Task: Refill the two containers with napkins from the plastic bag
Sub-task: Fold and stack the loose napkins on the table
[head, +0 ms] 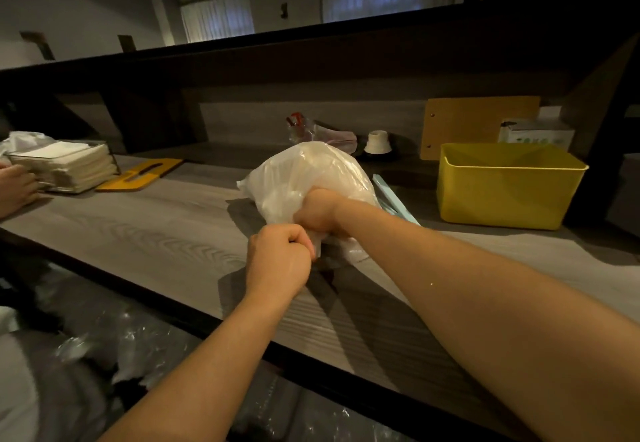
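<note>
A bulging translucent plastic bag (308, 171) of white napkins lies on the grey wooden counter (156, 233), in the middle of the view. My left hand (280, 258) and my right hand (317, 213) both grip the bag's bunched neck at its near end, fingers curled tight. A yellow plastic container (502, 195) stands at the right, and no napkins show inside it. At far left a clear container (69, 164) holds a tall stack of white napkins, with its yellow slotted lid (138, 175) lying flat beside it.
Another person's hand (15, 188) rests by the clear container at the left edge. A light-blue lid (394, 195) lies between bag and yellow container. A small tied bag (311, 130), a white cup (377, 143), a brown board (478, 123) and a white box (533, 133) line the back wall.
</note>
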Demonstrator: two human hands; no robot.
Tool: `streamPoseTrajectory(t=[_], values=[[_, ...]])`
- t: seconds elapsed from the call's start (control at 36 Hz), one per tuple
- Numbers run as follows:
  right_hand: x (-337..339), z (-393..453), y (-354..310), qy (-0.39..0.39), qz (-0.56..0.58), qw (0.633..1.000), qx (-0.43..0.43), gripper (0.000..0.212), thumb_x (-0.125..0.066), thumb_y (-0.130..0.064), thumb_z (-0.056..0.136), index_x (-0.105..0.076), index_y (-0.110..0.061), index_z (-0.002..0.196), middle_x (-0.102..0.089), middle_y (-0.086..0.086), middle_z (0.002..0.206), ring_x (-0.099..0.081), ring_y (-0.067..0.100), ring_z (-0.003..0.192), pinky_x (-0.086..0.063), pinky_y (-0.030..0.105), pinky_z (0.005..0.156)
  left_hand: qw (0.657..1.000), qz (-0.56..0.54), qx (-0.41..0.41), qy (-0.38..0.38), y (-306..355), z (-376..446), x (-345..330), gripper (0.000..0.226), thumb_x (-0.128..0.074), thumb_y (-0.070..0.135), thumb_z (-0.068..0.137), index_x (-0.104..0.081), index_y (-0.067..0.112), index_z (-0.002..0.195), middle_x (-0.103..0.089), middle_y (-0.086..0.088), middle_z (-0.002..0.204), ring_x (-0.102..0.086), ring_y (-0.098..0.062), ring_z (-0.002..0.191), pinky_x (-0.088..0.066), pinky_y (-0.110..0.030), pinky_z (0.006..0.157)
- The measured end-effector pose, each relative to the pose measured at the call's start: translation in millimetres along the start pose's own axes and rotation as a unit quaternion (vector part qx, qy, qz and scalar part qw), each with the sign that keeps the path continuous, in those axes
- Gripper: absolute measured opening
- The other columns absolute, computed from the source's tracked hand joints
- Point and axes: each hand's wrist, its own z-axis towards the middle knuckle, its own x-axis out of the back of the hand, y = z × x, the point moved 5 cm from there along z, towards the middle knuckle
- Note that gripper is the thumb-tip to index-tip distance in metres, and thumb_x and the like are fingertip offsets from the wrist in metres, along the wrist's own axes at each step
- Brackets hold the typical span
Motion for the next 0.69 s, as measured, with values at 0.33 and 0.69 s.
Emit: streamPoseTrajectory(t=[0.33,0.69], values=[[37.4,-48.8,55.9,-0.121,-0.087,0.988,-0.036,0.028,-0.074,-0.026,0.085,-0.062,-0.015,0.107,-0.063,0.001,0.107,-0.062,0.019,0.096,-0.053,0.031,0.077,0.996,-0.059,-0.06,-0.007,0.3,3.5,-3.9,0.01,-0.063,0.014,0.09,-0.065,0.019,0.082,-0.065,0.001,0.085,-0.061,-0.015,0.08,-0.048,-0.026,0.066],[83.0,-108.6,111.6,-0.065,-0.123,0.989,-0.048,0.061,-0.083,-0.03,0.079,-0.054,-0.026,0.133,-0.064,-0.004,0.118,-0.062,0.018,0.105,-0.055,0.038,0.096,0.899,0.131,-0.376,-0.184,36.8,-26.1,-50.5,0.046,-0.054,0.052,0.089,-0.057,0.031,0.13,-0.048,0.018,0.13,-0.046,0.0,0.12,-0.039,-0.016,0.099]])
